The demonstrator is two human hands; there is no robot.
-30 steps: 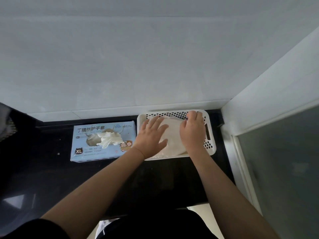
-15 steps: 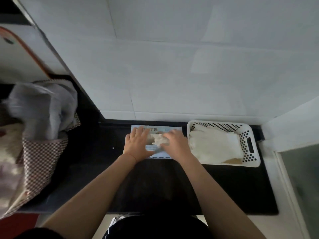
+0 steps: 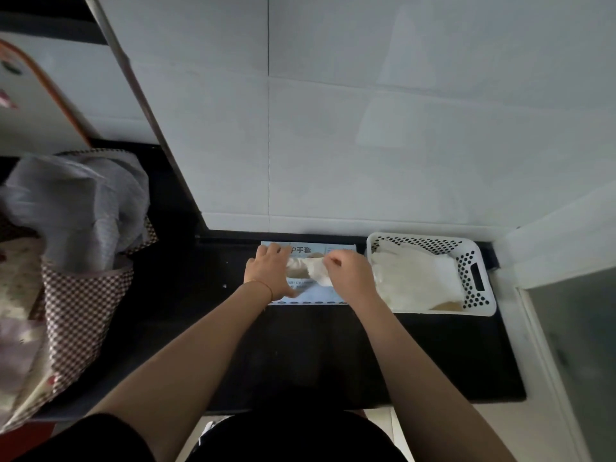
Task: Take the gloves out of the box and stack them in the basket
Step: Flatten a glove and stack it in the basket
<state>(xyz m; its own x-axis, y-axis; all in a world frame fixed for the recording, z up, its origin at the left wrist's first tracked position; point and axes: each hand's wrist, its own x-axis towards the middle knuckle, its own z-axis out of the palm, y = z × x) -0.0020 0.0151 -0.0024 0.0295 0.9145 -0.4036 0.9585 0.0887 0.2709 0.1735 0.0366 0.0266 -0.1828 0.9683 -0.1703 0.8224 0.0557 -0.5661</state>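
Observation:
A light blue glove box [image 3: 308,250] lies flat on the black counter against the tiled wall. My left hand [image 3: 268,273] presses flat on the box's left half. My right hand [image 3: 346,273] pinches a white glove [image 3: 316,270] that sticks out of the box's opening. To the right stands a white perforated basket [image 3: 476,261] holding a stack of white gloves [image 3: 415,278].
A checked fabric bag with grey cloth [image 3: 76,221] stands at the left on the counter. The black counter [image 3: 300,345] has a front edge near my body. A white wall corner and glass panel [image 3: 573,328] close off the right side.
Both hands left the basket and went left to the box. The left hand now presses on the box and the right hand has taken hold of a glove at the opening.

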